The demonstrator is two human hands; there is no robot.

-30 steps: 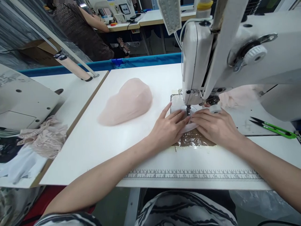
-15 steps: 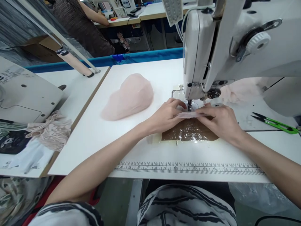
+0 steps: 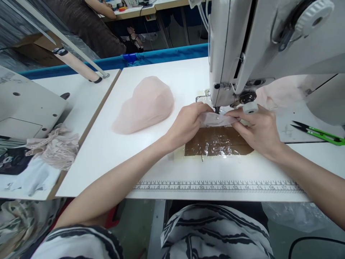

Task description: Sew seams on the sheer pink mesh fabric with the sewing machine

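Observation:
A small pale pink fabric piece (image 3: 215,119) is held up just below the needle of the white sewing machine (image 3: 258,46). My left hand (image 3: 187,124) pinches its left end with curled fingers. My right hand (image 3: 260,131) pinches its right end, close to the machine's presser foot. Below the piece lies a brown patch covered in clear tape (image 3: 218,145) on the white table (image 3: 151,151).
A pile of pale pink mesh fabric (image 3: 145,104) lies to the left of my hands. Green thread snips (image 3: 318,132) rest at the right. A printed ruler (image 3: 215,187) runs along the table's front edge. Lace pieces (image 3: 54,147) sit on the left table. Another person (image 3: 88,21) works behind.
Both hands went from lying flat on the fabric piece to pinching its ends and lifting it off the table under the needle. The camera has tilted down and closer.

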